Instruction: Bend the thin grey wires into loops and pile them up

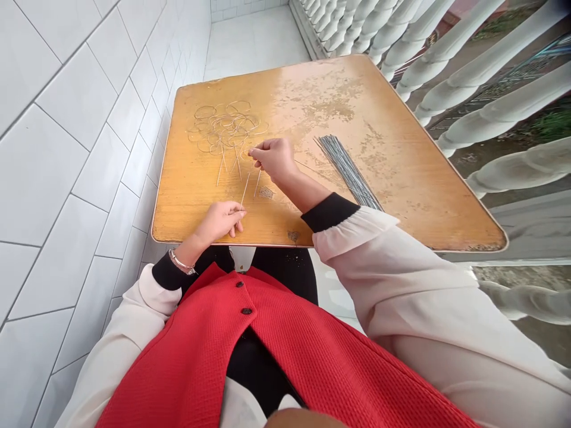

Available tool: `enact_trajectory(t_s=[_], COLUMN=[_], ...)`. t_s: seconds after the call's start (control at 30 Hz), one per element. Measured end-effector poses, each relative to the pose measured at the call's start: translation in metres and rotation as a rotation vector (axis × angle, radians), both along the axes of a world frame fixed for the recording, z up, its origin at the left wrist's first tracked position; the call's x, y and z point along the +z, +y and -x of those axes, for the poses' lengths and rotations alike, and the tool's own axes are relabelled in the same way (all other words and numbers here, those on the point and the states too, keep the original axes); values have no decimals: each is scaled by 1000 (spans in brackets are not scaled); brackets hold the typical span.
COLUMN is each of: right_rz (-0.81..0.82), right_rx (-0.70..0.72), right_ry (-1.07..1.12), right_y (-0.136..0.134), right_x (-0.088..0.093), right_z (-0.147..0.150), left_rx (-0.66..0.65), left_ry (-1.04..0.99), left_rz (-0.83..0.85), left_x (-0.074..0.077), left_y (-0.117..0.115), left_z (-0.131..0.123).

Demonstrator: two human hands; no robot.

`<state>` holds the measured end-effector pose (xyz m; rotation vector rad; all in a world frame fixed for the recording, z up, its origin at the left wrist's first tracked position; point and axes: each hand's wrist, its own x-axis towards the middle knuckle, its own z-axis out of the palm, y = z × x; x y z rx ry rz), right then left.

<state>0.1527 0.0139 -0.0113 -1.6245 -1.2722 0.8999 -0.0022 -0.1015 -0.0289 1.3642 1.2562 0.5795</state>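
Note:
My left hand (222, 220), near the table's front edge, pinches the lower end of a thin metal wire (245, 189). The wire rises from those fingers toward my right hand (271, 158), whose thumb and forefinger are closed on its upper part. Just beyond my hands lies a loose pile of wire loops (228, 123), with several straight tails pointing toward me. To the right of my right hand rests a bundle of straight grey wires (350, 172), partly covered by my sleeve. The exact shape of the wire at my right fingertips is too fine to make out.
The worn wooden table (191, 205) has peeled patches on its right side. A white tiled wall (107, 160) runs close along the left. White balusters (428, 59) stand along the right edge. A single wire (312, 168) lies between my right forearm and the bundle.

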Motion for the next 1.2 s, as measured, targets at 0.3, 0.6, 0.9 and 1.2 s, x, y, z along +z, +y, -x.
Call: enact_trajectory(t_s=[0.3,0.6,0.9,1.2], right_rz=[-71,-7,21,19], right_rx=[-6,55,77,-12], right_ry=[-373,-517,-507,-422], right_y=[44,62,58,3], right_x=[-7,-18,-4,54], right_z=[-31,-21,-20,-93], left_rx=[-90,-99,-72,47], left_ry=[212,243,206,60], left_rz=[-111,-168,-158,-218], left_x=[2,1,3,-2], left_y=[9,12,11,-2], left_z=[-3,-4,0,3])
